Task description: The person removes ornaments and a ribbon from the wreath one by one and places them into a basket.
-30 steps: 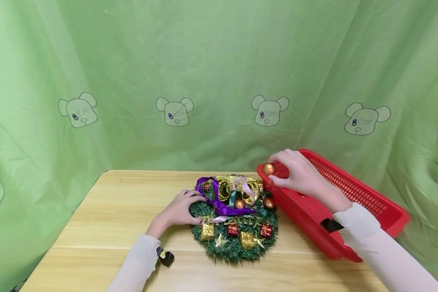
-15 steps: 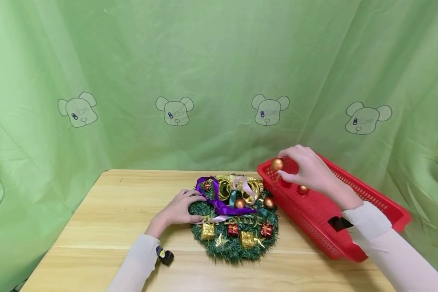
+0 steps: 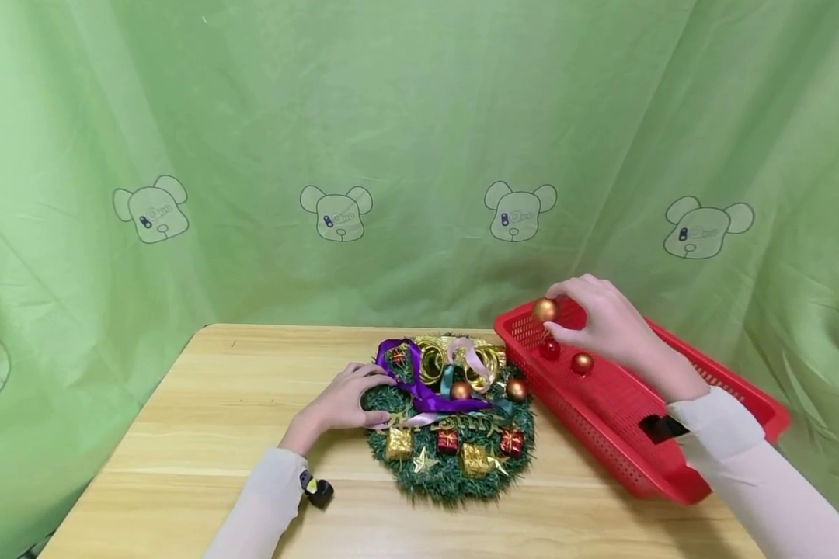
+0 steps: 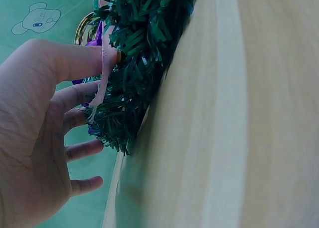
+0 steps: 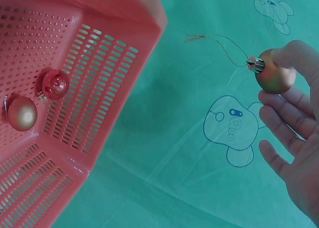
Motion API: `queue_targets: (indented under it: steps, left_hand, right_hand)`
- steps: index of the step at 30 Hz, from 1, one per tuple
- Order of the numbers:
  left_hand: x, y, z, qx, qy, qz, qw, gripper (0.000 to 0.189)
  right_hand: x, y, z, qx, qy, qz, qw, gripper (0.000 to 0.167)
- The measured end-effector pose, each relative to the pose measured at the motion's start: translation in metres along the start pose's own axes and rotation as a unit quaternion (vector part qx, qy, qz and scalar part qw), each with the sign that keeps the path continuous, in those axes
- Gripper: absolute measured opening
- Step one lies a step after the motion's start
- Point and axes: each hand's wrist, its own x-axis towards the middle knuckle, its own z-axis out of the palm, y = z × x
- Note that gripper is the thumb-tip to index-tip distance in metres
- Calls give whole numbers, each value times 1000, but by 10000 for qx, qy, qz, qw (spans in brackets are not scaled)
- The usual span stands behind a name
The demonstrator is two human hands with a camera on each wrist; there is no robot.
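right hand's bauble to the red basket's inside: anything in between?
Nothing visible blocks the copper-coloured bauble in the right hand from the open red basket. Inside, a red bauble and a second copper-coloured bauble take up some of the space.

This looks like a little spot set up for recording. Past the grip of the right hand (image 3: 604, 322) hangs a big green cloth (image 3: 419, 101) with animal heads (image 3: 335, 219) on it. Lower down is a wooden table (image 3: 203, 404); behind the grip, a black gadget (image 3: 660, 428).

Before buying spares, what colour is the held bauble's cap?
The cap is silver, clearest in the right wrist view.
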Motion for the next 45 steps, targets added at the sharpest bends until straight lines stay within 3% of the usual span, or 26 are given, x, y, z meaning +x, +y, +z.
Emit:
queue_targets:
  steps: [8,26,45]
  left_hand:
    - [1,1,-1,8,49,34,10000,64]
    - [-2,-1,-1,-13,43,37,10000,64]
    - [-1,2,2,-24,40,2,10000,64]
  right_hand:
    - [1,9,-11,-64,-147,282,9995,42]
    - [-17,46,-16,-505,-562,434,9962,41]
    - [-41,86,34,-608,-1306,391,9888,34]
